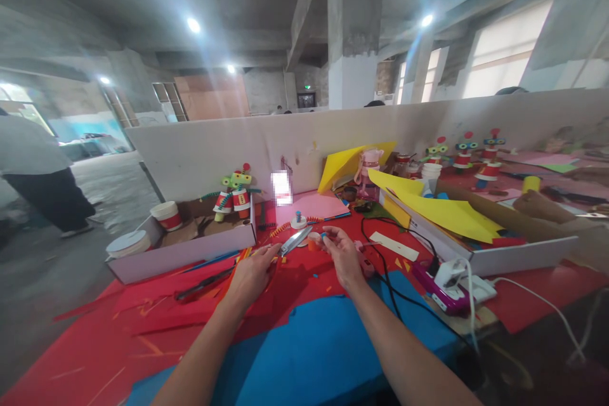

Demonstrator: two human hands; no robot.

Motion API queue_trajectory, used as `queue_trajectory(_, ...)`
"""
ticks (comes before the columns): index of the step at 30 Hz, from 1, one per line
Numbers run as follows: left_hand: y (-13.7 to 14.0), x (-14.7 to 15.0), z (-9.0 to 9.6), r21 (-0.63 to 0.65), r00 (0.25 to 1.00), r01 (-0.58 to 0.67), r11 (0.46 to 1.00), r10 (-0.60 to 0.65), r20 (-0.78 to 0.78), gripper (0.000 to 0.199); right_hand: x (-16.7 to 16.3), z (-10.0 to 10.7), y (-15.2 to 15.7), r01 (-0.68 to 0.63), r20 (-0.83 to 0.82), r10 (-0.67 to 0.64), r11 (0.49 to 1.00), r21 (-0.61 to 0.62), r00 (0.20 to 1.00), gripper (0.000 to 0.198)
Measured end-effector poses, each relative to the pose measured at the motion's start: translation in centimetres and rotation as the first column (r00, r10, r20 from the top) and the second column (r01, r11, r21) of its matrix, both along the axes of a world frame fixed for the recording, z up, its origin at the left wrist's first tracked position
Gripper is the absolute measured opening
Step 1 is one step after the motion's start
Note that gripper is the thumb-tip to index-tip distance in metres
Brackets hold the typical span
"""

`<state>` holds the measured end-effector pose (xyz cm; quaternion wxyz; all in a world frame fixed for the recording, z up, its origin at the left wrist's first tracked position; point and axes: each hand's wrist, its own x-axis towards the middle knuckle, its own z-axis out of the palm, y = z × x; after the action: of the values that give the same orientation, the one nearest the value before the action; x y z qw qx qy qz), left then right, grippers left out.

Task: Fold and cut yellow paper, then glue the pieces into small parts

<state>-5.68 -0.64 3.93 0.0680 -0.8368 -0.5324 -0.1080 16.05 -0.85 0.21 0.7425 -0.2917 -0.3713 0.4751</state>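
Observation:
My left hand (251,274) is closed around a pair of scissors (295,240), whose silver blades point up and to the right; its handles are hidden under my fingers. To the right, my right hand (345,257) pinches a small blue piece (324,236) between thumb and fingertips. Just beyond the blade tips is a small orange roll (313,241). A white disc with a blue stub (299,221) rests farther back, with coiled orange strips beside it. Beneath my forearms lies a blue sheet (314,342) on the red table covering.
At left, an open box (190,255) holds paper-cup figures (231,202). On the right, another box (518,260) carries yellow sheets (442,209). A purple power strip (440,292) with cables lies near it. A white partition (228,146) runs behind. Someone (35,171) stands far left.

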Motion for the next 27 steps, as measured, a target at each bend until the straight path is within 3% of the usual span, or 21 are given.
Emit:
queue_trajectory(7, 0.38, -0.37, -0.31, 0.006, 0.996, -0.065, 0.998, 0.064, 0.065, 0.051, 0.11, -0.12, 0.17, -0.004, -0.105, 0.002, 1.0, -0.021, 0.994, 0.028)
queue_trajectory(12, 0.49, -0.3, -0.55, -0.013, 0.997, 0.054, 0.998, -0.053, 0.057, 0.05, 0.42, -0.31, 0.63, 0.064, -0.18, -0.067, 0.998, -0.026, 0.981, 0.03)
queue_trajectory(15, 0.5, -0.29, -0.54, -0.021, 0.998, 0.065, 0.998, -0.064, 0.013, 0.053, 0.56, -0.34, 0.77, 0.092, -0.211, -0.096, 0.995, -0.028, 0.973, 0.029)
queue_trajectory(21, 0.11, -0.14, 0.28, -0.024, 1.0, 0.008, 1.0, -0.007, 0.007, 0.053, 0.41, -0.21, 0.36, 0.116, -0.036, -0.117, 0.993, -0.029, 0.992, 0.028)
queue_trajectory(27, 0.27, -0.55, 0.33, -0.025, 1.0, 0.003, 1.0, -0.004, -0.016, 0.055, 0.22, 0.14, 0.0, 0.121, 0.023, -0.122, 0.992, 0.029, 0.992, 0.024)
